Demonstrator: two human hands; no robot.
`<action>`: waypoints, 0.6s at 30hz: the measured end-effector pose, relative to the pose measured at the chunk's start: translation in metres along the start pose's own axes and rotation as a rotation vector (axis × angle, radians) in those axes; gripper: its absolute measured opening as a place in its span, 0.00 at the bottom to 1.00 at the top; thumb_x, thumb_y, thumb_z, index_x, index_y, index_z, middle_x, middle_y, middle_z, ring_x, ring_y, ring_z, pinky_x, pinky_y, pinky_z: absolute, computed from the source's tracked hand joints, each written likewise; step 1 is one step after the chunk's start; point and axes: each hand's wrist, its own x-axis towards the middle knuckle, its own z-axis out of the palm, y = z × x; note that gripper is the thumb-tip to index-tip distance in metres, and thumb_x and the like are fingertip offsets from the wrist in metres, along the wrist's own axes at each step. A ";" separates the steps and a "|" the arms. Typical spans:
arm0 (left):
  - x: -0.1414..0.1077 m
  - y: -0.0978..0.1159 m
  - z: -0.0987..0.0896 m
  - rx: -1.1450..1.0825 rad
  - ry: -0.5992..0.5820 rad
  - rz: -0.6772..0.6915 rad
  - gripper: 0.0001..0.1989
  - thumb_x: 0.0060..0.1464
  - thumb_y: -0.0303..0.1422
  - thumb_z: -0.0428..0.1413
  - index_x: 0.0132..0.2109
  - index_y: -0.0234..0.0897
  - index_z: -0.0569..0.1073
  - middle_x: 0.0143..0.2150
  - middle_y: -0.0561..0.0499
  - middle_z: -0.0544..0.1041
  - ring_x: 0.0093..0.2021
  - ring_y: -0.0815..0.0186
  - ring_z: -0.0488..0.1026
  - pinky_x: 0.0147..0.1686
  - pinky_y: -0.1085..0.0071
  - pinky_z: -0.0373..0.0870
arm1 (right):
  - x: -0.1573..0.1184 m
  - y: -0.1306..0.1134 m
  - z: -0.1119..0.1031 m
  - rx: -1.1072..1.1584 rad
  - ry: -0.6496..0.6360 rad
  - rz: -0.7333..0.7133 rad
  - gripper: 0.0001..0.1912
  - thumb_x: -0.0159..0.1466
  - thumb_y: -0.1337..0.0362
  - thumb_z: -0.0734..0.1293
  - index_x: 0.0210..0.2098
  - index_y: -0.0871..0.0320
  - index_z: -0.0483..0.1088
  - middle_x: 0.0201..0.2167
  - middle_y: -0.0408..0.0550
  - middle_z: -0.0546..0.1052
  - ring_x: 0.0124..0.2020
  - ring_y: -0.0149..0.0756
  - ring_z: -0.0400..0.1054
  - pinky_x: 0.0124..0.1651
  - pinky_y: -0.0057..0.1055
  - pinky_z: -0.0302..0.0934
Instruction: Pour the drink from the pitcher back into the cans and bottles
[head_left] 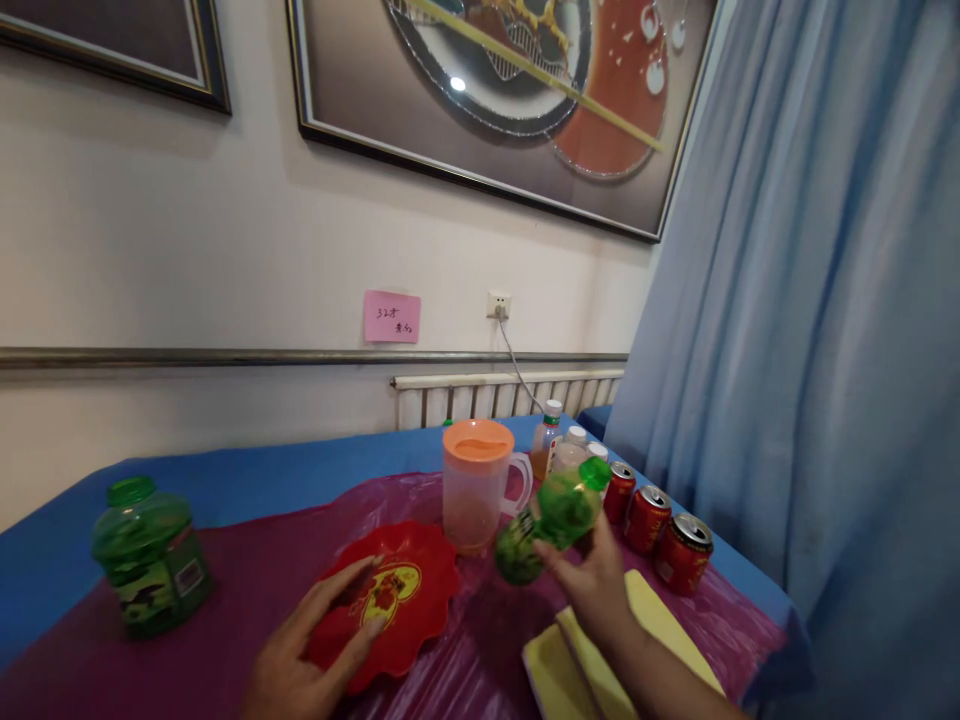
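Note:
My right hand (pixel 589 570) grips a green plastic bottle (pixel 559 515) with a green cap, tilted so its cap points up and to the right, above the purple sheet. Fingers apart, my left hand (pixel 319 640) hovers over or touches the near left side of a red scalloped plate (pixel 420 620) with a yellow printed design; contact is hard to tell. Just behind the bottle stands a clear pitcher (pixel 469 500) with an orange lid. Under my right forearm lies a folded yellow cloth (pixel 559 665).
A wide green jar (pixel 154 560) stands at the left. Red cans (pixel 684 553) line the right edge, with several white-capped bottles (pixel 550 435) behind. Purple plastic (pixel 247 570) covers part of the blue tabletop (pixel 300 460). A blue curtain (pixel 787 250) hangs at the right.

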 end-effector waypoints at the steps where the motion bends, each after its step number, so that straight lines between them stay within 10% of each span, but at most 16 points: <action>1: 0.001 -0.002 0.000 0.020 0.005 0.002 0.27 0.46 0.53 0.62 0.51 0.48 0.77 0.50 0.50 0.82 0.47 0.54 0.80 0.55 0.60 0.74 | 0.009 0.005 -0.021 -0.093 0.031 0.024 0.33 0.52 0.52 0.76 0.53 0.56 0.65 0.46 0.53 0.79 0.45 0.46 0.74 0.48 0.39 0.68; 7: 0.005 -0.012 0.004 0.039 -0.029 0.025 0.23 0.49 0.50 0.61 0.50 0.48 0.78 0.48 0.51 0.83 0.45 0.56 0.81 0.53 0.62 0.77 | 0.039 0.046 -0.106 -0.705 0.216 0.143 0.31 0.49 0.43 0.73 0.45 0.56 0.67 0.38 0.54 0.80 0.40 0.53 0.76 0.41 0.41 0.67; 18: 0.011 -0.015 0.003 0.068 0.006 0.031 0.20 0.48 0.50 0.60 0.46 0.47 0.80 0.44 0.52 0.85 0.41 0.56 0.82 0.48 0.63 0.79 | 0.044 0.081 -0.107 -0.905 0.230 0.248 0.35 0.52 0.40 0.69 0.48 0.61 0.66 0.39 0.62 0.79 0.41 0.60 0.75 0.38 0.43 0.66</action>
